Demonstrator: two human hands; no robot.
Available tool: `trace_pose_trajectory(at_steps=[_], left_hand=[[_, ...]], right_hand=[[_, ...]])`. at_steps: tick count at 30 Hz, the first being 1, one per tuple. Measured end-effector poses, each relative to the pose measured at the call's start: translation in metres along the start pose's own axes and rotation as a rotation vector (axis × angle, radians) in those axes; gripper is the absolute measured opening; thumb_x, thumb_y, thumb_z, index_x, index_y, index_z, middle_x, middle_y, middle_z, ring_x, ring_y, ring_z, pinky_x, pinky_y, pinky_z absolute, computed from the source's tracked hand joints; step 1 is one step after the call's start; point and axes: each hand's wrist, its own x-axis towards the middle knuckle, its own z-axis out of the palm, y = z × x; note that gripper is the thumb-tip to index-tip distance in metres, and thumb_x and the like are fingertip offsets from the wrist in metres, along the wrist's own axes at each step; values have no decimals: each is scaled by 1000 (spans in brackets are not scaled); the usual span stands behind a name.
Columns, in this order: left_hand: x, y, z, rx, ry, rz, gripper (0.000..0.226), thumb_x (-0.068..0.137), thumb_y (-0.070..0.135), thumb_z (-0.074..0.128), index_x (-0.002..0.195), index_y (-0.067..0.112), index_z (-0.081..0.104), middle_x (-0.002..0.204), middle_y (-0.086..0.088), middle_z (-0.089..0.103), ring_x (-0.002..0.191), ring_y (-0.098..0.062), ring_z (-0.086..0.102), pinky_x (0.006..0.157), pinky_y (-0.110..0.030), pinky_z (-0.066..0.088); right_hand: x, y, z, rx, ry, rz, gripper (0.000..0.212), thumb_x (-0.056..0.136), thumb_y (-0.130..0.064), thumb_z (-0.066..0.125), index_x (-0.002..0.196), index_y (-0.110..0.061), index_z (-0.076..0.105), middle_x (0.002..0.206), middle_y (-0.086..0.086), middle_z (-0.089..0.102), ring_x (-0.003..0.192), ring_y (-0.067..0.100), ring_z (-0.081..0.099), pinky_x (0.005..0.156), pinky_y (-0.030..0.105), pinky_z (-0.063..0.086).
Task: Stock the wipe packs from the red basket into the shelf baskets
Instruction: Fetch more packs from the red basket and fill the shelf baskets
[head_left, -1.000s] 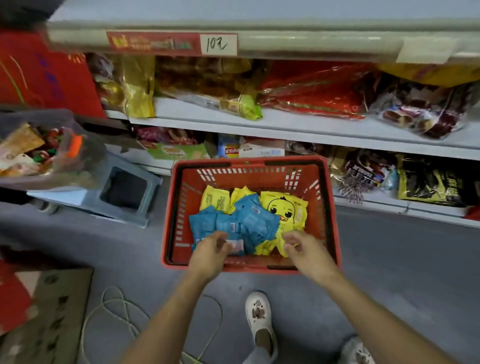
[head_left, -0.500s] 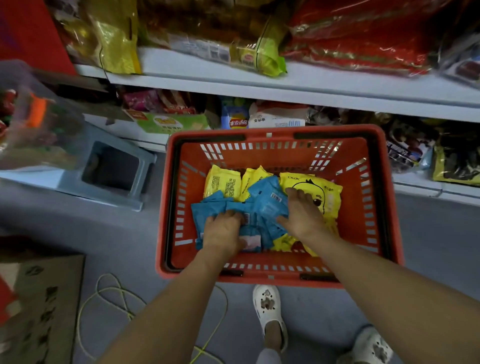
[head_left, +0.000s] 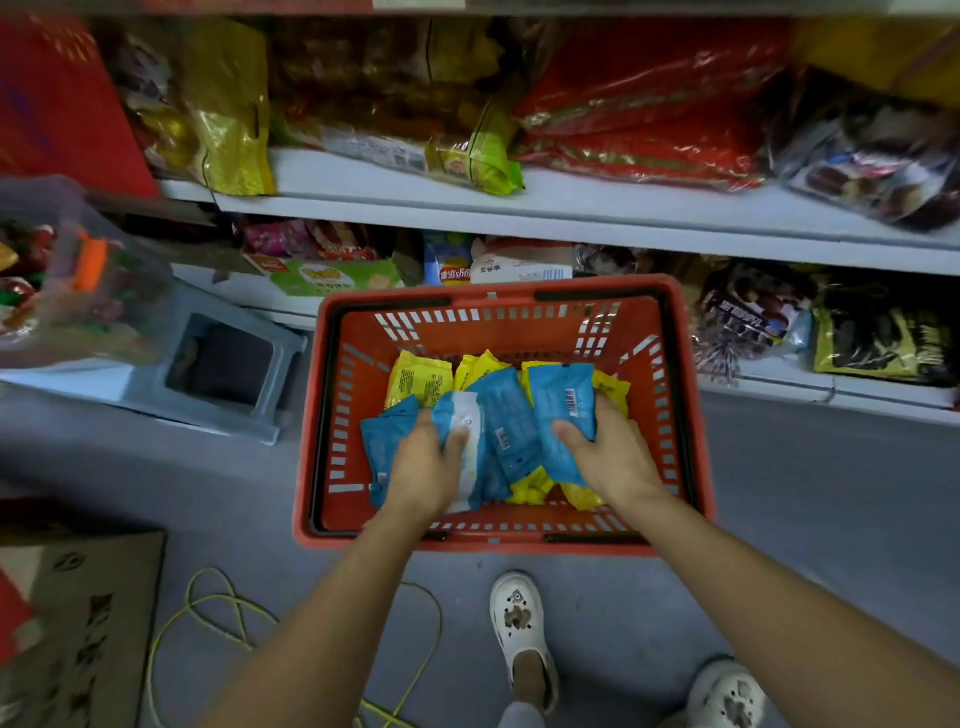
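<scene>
Red basket (head_left: 498, 291) on the floor (head_left: 805, 493), in front of the lower shelf (head_left: 857, 395), with wipe packs heaped inside. The left hand (head_left: 423, 467) has its grip curled round a blue pack (head_left: 462, 415) bearing a white label. The right hand (head_left: 608, 452) has its grip on a second blue pack (head_left: 563, 400), thumb on top and fingers behind. Yellow packs (head_left: 418, 376) lie beneath and behind both.

Inside the red basket (head_left: 498, 299), each hand grips a blue wipe pack: left hand (head_left: 423, 467), right hand (head_left: 613, 457).
</scene>
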Motion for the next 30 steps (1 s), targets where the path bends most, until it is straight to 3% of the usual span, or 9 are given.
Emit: trace_pose_trajectory(at_steps=[5,8,11,16,19,21,24,28,30], left_hand=[[-61,74,20,-606,-24,-215,15,98,18,54,108,10,62,103,-10,71,90,-25,68,84,-41,56],[-98,127,34,-998,-190,-312,43,101,42,43,123,10,61,111,-12,71,100,-28,68,91,-44,53],[-136,177,45,-1263,-454,-258,80,88,73,29,125,12,63,122,-16,67,111,-31,64,100,-49,47],[-198,255,91,-1141,-221,-86,31,98,20,52,125,5,58,112,-21,70,91,-32,70,78,-47,57],[-228,302,115,-1078,-161,6,21,100,18,49,116,9,60,100,-13,74,82,-24,73,73,-41,61],[-244,331,128,-1018,-171,56,22,101,23,47,114,12,61,100,-11,74,88,-27,73,79,-45,59],[-261,375,147,-949,-183,136,22,103,28,44,103,16,63,93,-6,76,87,-26,73,82,-44,58],[-273,432,166,-868,-219,257,26,103,29,42,97,17,64,84,1,76,76,-11,72,68,-26,56],[-275,458,174,-827,-227,296,27,103,31,43,98,16,65,89,-2,75,79,-13,72,72,-27,55]], right_hand=[[-53,-12,-76,-206,135,-256,29,88,-45,58,115,-34,59,104,-8,68,99,21,62,73,30,46],[-84,-9,-119,-409,142,-474,38,90,-52,46,125,-41,56,118,-14,60,104,15,57,69,27,42],[-111,9,-163,-600,129,-567,50,88,-61,34,128,-38,54,130,-5,57,103,23,54,71,38,49],[-151,41,-258,-442,200,-578,50,93,-58,29,132,-37,52,138,-5,51,116,16,40,91,40,42],[-169,59,-323,-47,344,-309,51,94,-46,47,138,-21,46,136,-4,48,120,13,43,101,30,35],[-181,64,-366,325,227,-71,44,93,-33,59,130,-12,50,122,-1,58,96,1,60,80,19,47],[-196,78,-420,589,118,-17,13,93,-15,59,96,-4,66,68,-8,71,53,-3,62,47,13,46],[-206,94,-478,665,224,-46,12,91,-18,62,83,-14,71,75,8,72,66,24,61,59,36,48],[-205,101,-503,716,254,-34,12,91,-20,62,87,-12,71,81,13,73,65,23,64,56,37,52]])
